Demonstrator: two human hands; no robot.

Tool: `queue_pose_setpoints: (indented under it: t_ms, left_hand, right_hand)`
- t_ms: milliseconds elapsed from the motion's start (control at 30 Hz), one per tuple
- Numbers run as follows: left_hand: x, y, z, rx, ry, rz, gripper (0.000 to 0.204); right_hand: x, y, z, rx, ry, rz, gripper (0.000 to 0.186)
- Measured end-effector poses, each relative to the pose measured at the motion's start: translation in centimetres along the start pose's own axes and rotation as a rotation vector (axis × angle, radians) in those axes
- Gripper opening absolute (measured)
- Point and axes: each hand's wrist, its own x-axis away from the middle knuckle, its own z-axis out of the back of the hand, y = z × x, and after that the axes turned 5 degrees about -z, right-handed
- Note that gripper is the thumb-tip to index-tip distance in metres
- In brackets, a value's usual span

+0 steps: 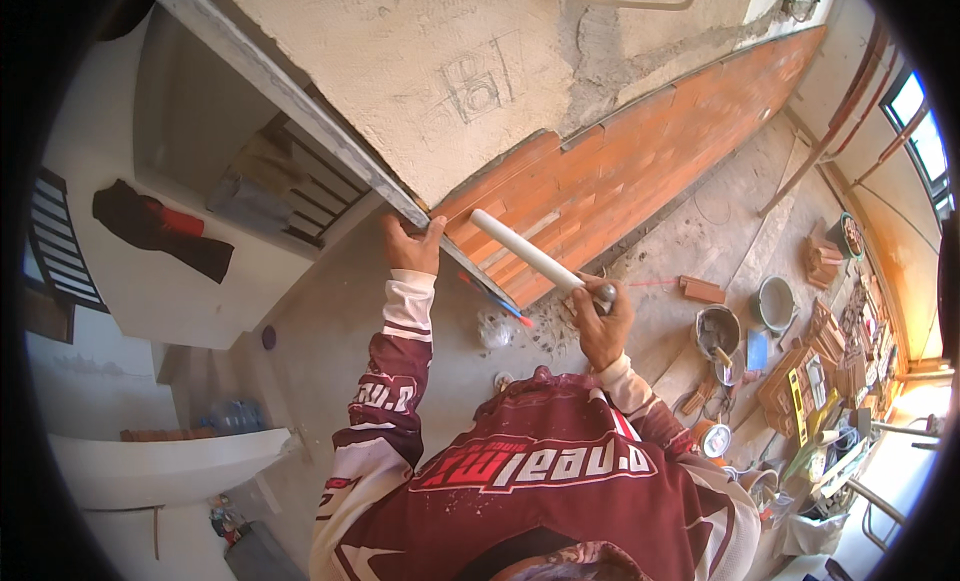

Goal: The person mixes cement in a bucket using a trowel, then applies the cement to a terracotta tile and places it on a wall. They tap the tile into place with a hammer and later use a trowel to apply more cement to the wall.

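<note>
My left hand [412, 246] is at the wall's corner, its thumb and fingers closed around a long, narrow grey edge strip [290, 93]. In my right hand [604, 326] is a white tube-like tool [525, 249] with a rounded grey end showing at my fingers. The tool slants up and left, and its far end lies over the reddish-orange brick tiles [640, 146]; contact with them cannot be made out. Above the tiled band is rough cream plaster [400, 51] with pencil marks. A blue and red piece [515, 313] shows at the lower corner of the tiling.
On the floor to the right stand a mortar bucket [717, 333], another grey bucket [775, 303], stacked tiles [822, 261] and a yellow level [797, 406]. Reddish pipes [830, 126] rise at far right. A white basin-like ledge [180, 468] is at lower left.
</note>
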Motion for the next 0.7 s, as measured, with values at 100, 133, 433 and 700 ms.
queue_pose_setpoints:
  t_ms: [100, 133, 433, 700]
  left_hand:
    - [0.1, 1.0, -0.1, 0.008, -0.052, 0.095, 0.052]
    - [-0.2, 0.8, -0.1, 0.017, -0.072, 0.104, 0.053]
    - [-0.3, 0.1, 0.2, -0.018, -0.057, 0.002, 0.048]
    - [-0.3, -0.2, 1.5, 0.242, -0.163, 0.057, 0.031]
  right_hand:
    - [-0.1, -0.2, 0.2, 0.022, 0.004, 0.015, 0.016]
    - [-0.6, 0.0, 0.0, 0.080, 0.004, 0.006, 0.016]
    - [-0.9, 0.2, 0.2, 0.106, -0.009, -0.045, 0.019]
    - [0.8, -0.4, 2.8, 0.094, 0.060, -0.127, 0.018]
